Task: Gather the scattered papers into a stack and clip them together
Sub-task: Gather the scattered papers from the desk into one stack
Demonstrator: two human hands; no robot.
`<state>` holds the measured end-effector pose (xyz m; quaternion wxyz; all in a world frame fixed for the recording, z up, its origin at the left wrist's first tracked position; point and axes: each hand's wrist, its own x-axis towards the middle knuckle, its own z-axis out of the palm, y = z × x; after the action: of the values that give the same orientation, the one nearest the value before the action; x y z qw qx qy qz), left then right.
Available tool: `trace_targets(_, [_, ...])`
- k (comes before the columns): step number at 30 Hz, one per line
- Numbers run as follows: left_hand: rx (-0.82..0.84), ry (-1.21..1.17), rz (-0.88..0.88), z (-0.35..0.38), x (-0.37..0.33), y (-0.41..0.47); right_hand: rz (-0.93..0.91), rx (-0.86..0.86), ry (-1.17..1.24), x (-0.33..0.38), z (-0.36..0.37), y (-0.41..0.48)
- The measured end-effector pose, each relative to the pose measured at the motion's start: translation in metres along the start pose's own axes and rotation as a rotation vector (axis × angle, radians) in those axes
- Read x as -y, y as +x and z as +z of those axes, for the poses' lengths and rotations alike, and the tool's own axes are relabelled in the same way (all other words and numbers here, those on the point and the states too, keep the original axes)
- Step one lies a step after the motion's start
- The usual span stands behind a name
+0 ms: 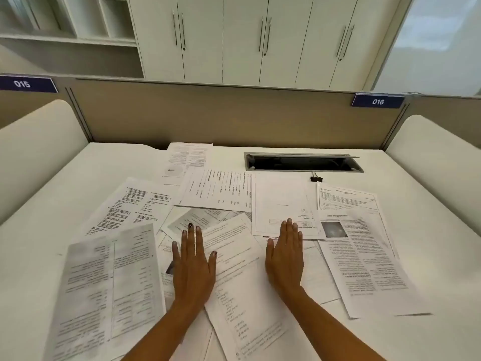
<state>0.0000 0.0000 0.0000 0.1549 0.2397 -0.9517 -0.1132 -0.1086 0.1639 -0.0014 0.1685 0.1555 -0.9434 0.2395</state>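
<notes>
Several printed papers (pixel 242 272) lie scattered and overlapping across the white desk (pixel 39 246). My left hand (pixel 194 264) rests flat, palm down, on the sheets at centre left, fingers spread. My right hand (pixel 286 256) lies flat on the sheets just to its right, fingers together. Neither hand holds anything. A sheet with a photo (pixel 361 259) lies at the right, a grey-toned sheet (pixel 109 290) at the near left. A black binder clip (pixel 316 178) sits at the back, beyond the papers, just in front of the cable slot.
A recessed cable slot (pixel 303 162) opens in the desk at the back right. A beige partition (pixel 234 115) closes the far edge, with curved white side panels (pixel 36 152) left and right. Number tags read 015 (pixel 23 84) and 016 (pixel 378 101). Cabinets stand beyond.
</notes>
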Motion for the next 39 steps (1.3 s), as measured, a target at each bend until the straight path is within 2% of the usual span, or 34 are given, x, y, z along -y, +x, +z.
trace_targets(4, [0.021,-0.018,-0.107,0.010,0.008,-0.027,0.183,0.164,-0.029,-0.004,0.002,-0.029])
trace_targets(11, [0.129,0.039,-0.142,0.020,0.008,-0.038,0.217,0.189,-0.119,0.015,-0.006,-0.054])
trace_targets(17, [0.132,0.025,-0.133,0.016,0.007,-0.041,0.361,0.325,-0.206,0.032,-0.024,-0.051])
trace_targets(23, [0.135,0.009,-0.133,0.016,0.005,-0.042,0.364,0.347,-0.288,0.030,-0.029,-0.036])
trace_targets(29, [0.135,0.004,-0.118,0.015,0.005,-0.043,0.448,0.406,-0.279,0.030,-0.033,-0.028])
trace_targets(36, [0.142,-0.019,-0.118,0.017,0.006,-0.044,0.445,0.506,-0.071,0.024,-0.042,-0.023])
trace_targets(39, [0.138,-0.142,-0.150,0.012,0.007,-0.044,0.345,0.409,0.320,0.021,-0.050,-0.025])
